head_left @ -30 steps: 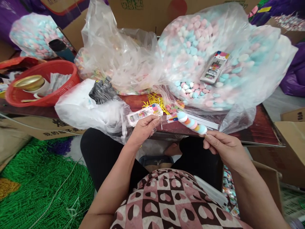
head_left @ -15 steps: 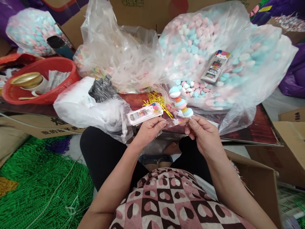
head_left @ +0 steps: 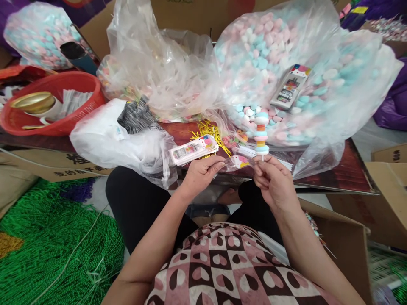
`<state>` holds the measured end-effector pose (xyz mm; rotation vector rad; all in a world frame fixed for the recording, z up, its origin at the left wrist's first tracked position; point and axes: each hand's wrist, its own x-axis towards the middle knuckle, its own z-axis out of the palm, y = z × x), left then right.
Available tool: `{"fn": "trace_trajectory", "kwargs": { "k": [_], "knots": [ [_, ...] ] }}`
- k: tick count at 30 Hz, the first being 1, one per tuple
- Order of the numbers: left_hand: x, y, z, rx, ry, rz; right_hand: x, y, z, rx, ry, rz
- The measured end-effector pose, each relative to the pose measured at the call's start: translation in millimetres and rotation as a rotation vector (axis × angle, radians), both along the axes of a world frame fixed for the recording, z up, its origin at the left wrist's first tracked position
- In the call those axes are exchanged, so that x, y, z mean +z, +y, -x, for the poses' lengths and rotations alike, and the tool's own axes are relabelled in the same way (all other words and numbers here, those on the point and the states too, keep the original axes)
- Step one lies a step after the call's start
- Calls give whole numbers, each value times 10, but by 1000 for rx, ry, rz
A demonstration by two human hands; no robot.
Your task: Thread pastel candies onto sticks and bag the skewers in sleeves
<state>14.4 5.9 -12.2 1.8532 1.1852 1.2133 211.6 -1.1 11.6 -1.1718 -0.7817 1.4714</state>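
Note:
My left hand (head_left: 203, 171) pinches one end of a small clear plastic bag (head_left: 239, 161) printed in pink and yellow. Between the thumb and fingers of my right hand (head_left: 274, 176) is the stick of a candy skewer (head_left: 261, 134), held upright, with pink, blue and white marshmallows and gummy rings on it. The bag's other end reaches my right fingers; whether they grip it too I cannot tell. Just beyond my left hand lies a stack of printed bags (head_left: 193, 150). Yellow twist ties (head_left: 208, 131) are scattered behind the stack. White sticks (head_left: 249, 151) lie beside the skewer.
A large clear bag of marshmallows (head_left: 254, 55) fills the back right, with a printed pack (head_left: 291, 87) on it. Cloudy plastic bags (head_left: 162, 72) stand mid-back. At left is a red basket (head_left: 89, 108). Below the table are green strands (head_left: 63, 237) and an open carton (head_left: 346, 241).
The candy skewer has turned from leaning left to upright and moved slightly right with my right hand. The clear bag's printed part shows more between my hands.

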Motion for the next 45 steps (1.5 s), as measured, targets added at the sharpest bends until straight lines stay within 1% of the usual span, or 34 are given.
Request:
{"fn": "trace_trajectory", "kwargs": {
  "k": [5,11,14,16,21,26,29,31,33,36,38,41,45],
  "knots": [
    [-54,-16,-36,-23,99,-187,-43,19,4,21,2,66],
    [-109,-1,-36,77,204,-301,-83,-5,66,-36,22,65],
    [-121,3,-33,107,239,-384,-98,-10,63,-19,34,84],
    [-127,3,-34,107,247,-406,-104,-15,71,-4,38,76],
    [-133,9,-26,93,219,-378,-88,-23,85,-25,49,60],
    [-135,8,-18,76,204,-368,-90,-37,55,76,109,102],
    [-146,2,-25,77,228,-390,-102,-44,52,106,147,132],
    [-157,-1,-33,87,244,-406,-100,-46,60,99,147,126],
    [-162,-1,-39,86,239,-407,-90,-47,73,60,118,91],
    [-139,-1,-42,60,205,-355,-81,-51,89,-9,72,35],
    [-112,0,-39,61,173,-298,-87,-55,96,-28,60,27],
    [-89,3,-35,94,133,-255,-104,-61,104,-9,62,52],
    [-114,1,-40,94,194,-298,-102,-59,107,62,122,96]
  ]
}}
